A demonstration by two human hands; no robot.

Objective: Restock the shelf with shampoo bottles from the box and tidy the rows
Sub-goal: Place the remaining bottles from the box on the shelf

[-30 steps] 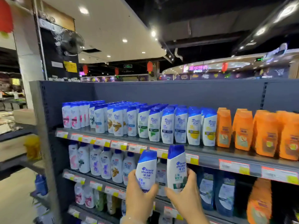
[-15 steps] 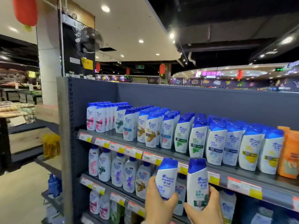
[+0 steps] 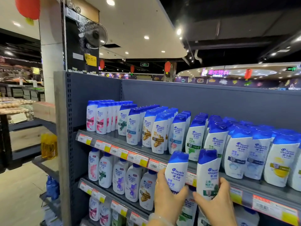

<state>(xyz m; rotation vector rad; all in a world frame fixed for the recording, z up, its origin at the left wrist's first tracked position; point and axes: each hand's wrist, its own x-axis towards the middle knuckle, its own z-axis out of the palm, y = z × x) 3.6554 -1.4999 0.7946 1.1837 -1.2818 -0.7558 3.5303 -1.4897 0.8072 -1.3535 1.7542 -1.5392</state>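
A dim supermarket aisle with ceiling spotlights and red lanterns (image 3: 28,7) lies behind a grey shelf unit (image 3: 62,144), which fills most of the view. A wall fan (image 3: 96,35) hangs on the pillar above the unit's left end. On the unit's top shelf (image 3: 254,185), rows of white shampoo bottles (image 3: 160,136) with blue caps stand upright, running front to back, with price tags (image 3: 118,151) along the shelf's front edge. The shelf below it holds larger white bottles (image 3: 132,183), also upright. In front of the top shelf's edge two bottles are held upright, side by side and just apart. The left hand (image 3: 168,199) grips the left bottle (image 3: 176,172) round its lower half, thumb on the front. The right hand (image 3: 215,207) grips the right bottle (image 3: 207,174) near its base, fingers curled round its right side. A pale bracelet (image 3: 160,217) sits on the left wrist.
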